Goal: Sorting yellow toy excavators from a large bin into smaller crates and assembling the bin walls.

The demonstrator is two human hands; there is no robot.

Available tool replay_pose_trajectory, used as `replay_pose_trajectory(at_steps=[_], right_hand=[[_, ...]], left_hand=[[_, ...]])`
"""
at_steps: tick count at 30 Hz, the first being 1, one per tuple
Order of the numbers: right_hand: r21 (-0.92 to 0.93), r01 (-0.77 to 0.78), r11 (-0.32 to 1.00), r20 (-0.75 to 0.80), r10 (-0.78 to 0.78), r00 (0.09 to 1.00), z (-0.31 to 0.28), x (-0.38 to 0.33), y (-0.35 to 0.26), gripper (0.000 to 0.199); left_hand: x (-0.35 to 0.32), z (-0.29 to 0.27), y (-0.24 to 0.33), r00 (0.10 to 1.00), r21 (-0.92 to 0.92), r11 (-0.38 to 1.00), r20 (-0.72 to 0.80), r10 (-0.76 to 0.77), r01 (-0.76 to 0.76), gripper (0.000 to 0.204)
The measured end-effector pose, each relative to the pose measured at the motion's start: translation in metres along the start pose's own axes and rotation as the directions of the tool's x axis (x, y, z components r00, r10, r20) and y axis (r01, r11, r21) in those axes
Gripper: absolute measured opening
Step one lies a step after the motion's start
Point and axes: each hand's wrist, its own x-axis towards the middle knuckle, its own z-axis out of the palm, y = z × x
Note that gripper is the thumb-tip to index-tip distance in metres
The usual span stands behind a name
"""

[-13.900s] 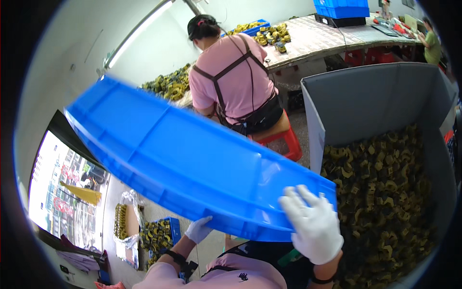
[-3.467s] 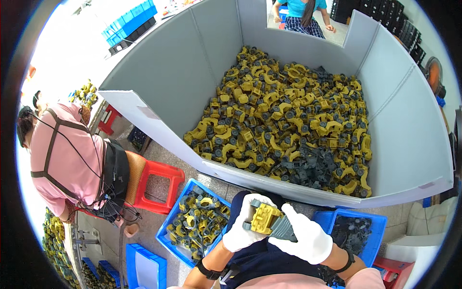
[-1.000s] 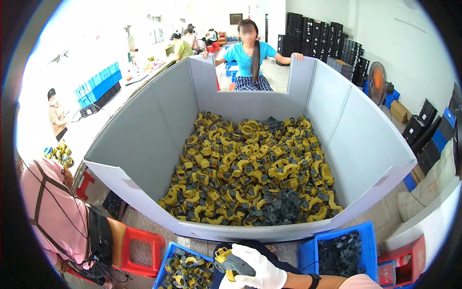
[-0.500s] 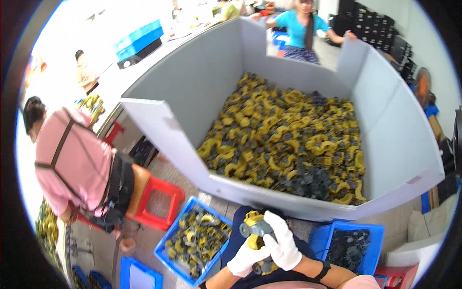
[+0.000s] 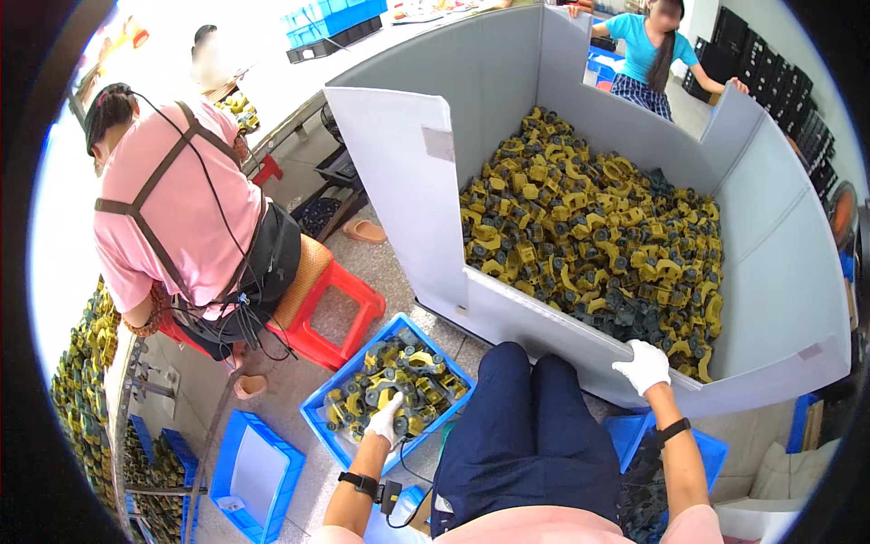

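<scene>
My left hand [image 5: 385,422], in a white glove, is down at a blue crate [image 5: 315,419] of yellow-and-grey toy vehicles. Its fingers are bent round a yellow-and-grey toy vehicle [image 5: 387,397] on top of the heap, and the fingertips are partly hidden. My right hand [image 5: 644,367], also gloved, is over the near wall of a big grey bin [image 5: 562,322]. The thumb stands away from the fingers and nothing shows in that hand. Beyond it lies a large heap of yellow-and-grey toy vehicles [image 5: 580,218], with dark grey parts [image 5: 625,319] close by.
A blue crate [image 5: 710,453] of dark parts stands by my right arm. Left of me are a blue tray [image 5: 260,476], a red stool [image 5: 349,295] and a seated person in pink [image 5: 186,199]. Another person in blue [image 5: 643,54] stands behind the bin.
My hands, together on a toy vehicle before, have parted: the left went down to the crate, the right out to the bin wall. The view has shifted.
</scene>
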Motion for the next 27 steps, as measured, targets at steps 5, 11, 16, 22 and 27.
replay_pose_trajectory(at_steps=[5, 11, 16, 22, 27], right_hand=[[-0.117, 0.098, 0.988, -0.041, -0.103, 0.994, 0.004, 0.006, 0.001, 0.054], [-0.130, 0.077, 0.989, 0.063, -0.069, 0.996, -0.006, 0.002, -0.009, 0.055], [-0.078, 0.066, 0.995, 0.006, -0.066, 0.998, -0.005, 0.000, -0.003, 0.058], [-0.099, 0.171, 0.980, -0.011, -0.173, 0.985, 0.001, 0.006, 0.000, 0.049], [-0.025, 0.109, 0.994, 0.008, -0.109, 0.994, 0.002, 0.008, 0.004, 0.049]], left_hand=[[0.094, -0.127, -0.034, 0.981, -0.151, 0.982, -0.136, -0.136, 0.115, 0.032], [0.106, -0.180, -0.036, 0.965, -0.209, 0.977, -0.262, -0.014, -0.042, 0.032], [0.111, -0.183, -0.018, 0.940, -0.221, 0.975, -0.338, -0.041, -0.037, 0.030], [0.121, -0.185, -0.015, 0.987, -0.025, 0.999, -0.160, 0.028, -0.032, 0.037], [0.172, -0.219, -0.024, 0.948, 0.726, 0.658, -0.026, 0.318, -0.201, 0.029]])
